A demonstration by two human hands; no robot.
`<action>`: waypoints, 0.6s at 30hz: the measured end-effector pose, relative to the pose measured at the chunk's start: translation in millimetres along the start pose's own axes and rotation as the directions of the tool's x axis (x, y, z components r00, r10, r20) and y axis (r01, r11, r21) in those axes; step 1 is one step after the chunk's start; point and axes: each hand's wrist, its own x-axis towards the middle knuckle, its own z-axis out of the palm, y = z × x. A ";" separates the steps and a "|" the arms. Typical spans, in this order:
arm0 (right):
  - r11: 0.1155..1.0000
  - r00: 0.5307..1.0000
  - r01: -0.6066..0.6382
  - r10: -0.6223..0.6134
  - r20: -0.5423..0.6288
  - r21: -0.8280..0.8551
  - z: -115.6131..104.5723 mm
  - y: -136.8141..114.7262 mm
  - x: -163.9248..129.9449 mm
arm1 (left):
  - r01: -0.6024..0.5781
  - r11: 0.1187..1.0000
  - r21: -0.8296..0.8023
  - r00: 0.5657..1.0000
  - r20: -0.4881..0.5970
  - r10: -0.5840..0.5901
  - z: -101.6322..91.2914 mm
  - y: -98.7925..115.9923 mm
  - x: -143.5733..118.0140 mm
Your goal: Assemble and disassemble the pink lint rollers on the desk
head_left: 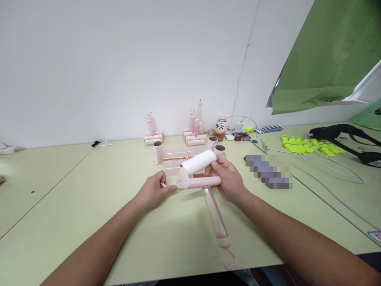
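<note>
My right hand is wrapped round the end of a pale pink lint roller with a white sheet roll on it. Just below hangs a clear pinkish tube with a pink cap and a loop; I cannot tell whether it is joined to the roller. My left hand rests on the table with fingers curled and thumb stretched toward the roller. A small pale edge shows between those fingers, too little to name. Behind the roller, partly hidden, lies a clear-sided pink box.
Upright rolls flank the box. More pink lint rollers stand in groups along the wall. A drink bottle, white cables, yellow-green pieces and a black strap-like object lie to the right, with a blurred-out object nearer.
</note>
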 end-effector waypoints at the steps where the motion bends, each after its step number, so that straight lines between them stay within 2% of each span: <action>1: 0.999 1.000 -0.005 0.006 -0.028 0.034 -2.1 -2.7 1.8 | -0.019 0.994 0.110 0.999 -0.027 0.022 1.7 -2.2 0.7; 4: 0.996 0.997 -0.004 0.011 -0.080 0.087 -5.7 -7.7 5.9 | -0.073 0.949 0.308 0.996 -0.028 0.086 6.8 -6.6 3.2; 7: 0.995 0.999 -0.008 0.013 -0.049 0.101 -5.8 -6.2 7.5 | -0.129 0.918 0.376 0.991 0.031 0.127 9.2 -7.2 4.3; 13: 0.983 0.992 -0.122 0.119 0.031 0.134 -3.9 2.4 6.3 | -0.250 0.923 0.293 0.965 0.158 0.211 2.9 -4.5 -1.5; 15: 0.980 0.989 -0.142 0.135 0.056 0.142 -3.7 3.7 5.8 | -0.244 0.930 0.275 0.963 0.178 0.200 -0.2 -4.2 -3.1; 18: 0.978 0.986 -0.155 0.143 0.090 0.139 -2.8 6.7 4.7 | -0.199 0.961 0.190 0.975 0.141 0.174 -3.1 -3.2 -3.9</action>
